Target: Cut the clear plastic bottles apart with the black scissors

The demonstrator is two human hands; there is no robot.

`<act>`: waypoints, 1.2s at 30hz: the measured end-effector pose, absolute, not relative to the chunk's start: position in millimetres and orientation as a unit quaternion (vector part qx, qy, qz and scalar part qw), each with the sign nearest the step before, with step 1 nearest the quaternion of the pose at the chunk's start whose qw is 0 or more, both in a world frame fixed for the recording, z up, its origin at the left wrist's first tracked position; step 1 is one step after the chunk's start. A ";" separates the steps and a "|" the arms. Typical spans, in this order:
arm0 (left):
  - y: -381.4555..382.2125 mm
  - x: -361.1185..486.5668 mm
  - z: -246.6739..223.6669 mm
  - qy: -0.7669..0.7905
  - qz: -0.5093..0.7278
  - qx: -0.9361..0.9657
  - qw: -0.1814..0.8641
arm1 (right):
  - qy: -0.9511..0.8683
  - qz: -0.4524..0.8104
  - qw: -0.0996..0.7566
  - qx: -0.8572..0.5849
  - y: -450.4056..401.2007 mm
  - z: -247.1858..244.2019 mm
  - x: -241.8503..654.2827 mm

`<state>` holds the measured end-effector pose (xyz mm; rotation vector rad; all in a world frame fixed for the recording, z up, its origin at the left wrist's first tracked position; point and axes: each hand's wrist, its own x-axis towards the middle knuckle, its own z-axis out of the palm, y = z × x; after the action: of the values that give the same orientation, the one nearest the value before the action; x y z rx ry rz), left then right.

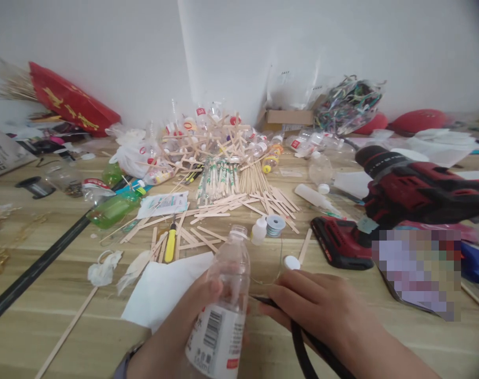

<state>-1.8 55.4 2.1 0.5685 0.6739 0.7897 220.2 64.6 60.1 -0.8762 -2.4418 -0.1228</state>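
A clear plastic bottle (pixel 219 337) with a white barcode label stands nearly upright, uncapped, at the bottom centre. My left hand (pixel 200 300) is wrapped round it, thumb across its upper side. To its right, my right hand (pixel 314 305) has its fingers closed on a black-handled tool (pixel 298 342) whose thin tip points at the bottle's side. How far the tip reaches is not clear. A white cap (pixel 292 262) lies just beyond my right fingers. Behind the bottle are a small white bottle (pixel 259 230) and a spool of wire (pixel 276 225).
A red and black cordless drill (pixel 413 189) stands at the right beside a pixelated phone (pixel 417 273). Wooden sticks (pixel 219 202) and plastic bottles pile up in the middle. A yellow-handled screwdriver (pixel 170 243), white paper (pixel 160 289) and a green bottle (pixel 115 208) lie left.
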 end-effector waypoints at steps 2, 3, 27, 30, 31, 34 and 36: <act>55.5 -1.8 2.0 0.308 0.377 0.266 0.832 | -0.905 -0.059 0.262 -0.329 64.3 61.6 220.2; 55.8 -1.3 3.4 0.299 0.372 0.269 0.836 | -0.904 -0.066 0.260 -0.332 64.0 62.0 220.1; 52.8 6.5 14.5 0.338 0.410 0.325 0.783 | -0.910 -0.083 0.228 -0.335 61.9 68.4 220.2; 50.8 7.5 17.3 0.330 0.389 0.299 0.806 | -0.911 -0.085 0.224 -0.335 61.1 69.1 219.8; 50.8 8.0 18.7 0.335 0.390 0.300 0.803 | -0.911 -0.087 0.225 -0.335 60.8 69.0 219.6; 53.1 8.9 24.3 0.372 0.418 0.355 0.749 | -0.910 -0.084 0.230 -0.336 60.3 66.5 219.6; 55.1 7.8 27.9 0.401 0.424 0.412 0.700 | -0.909 -0.065 0.234 -0.339 60.9 63.2 220.2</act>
<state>7.8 55.1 27.9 0.9169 0.8927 0.9441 220.2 60.9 63.2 -0.9297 -2.4961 -0.1793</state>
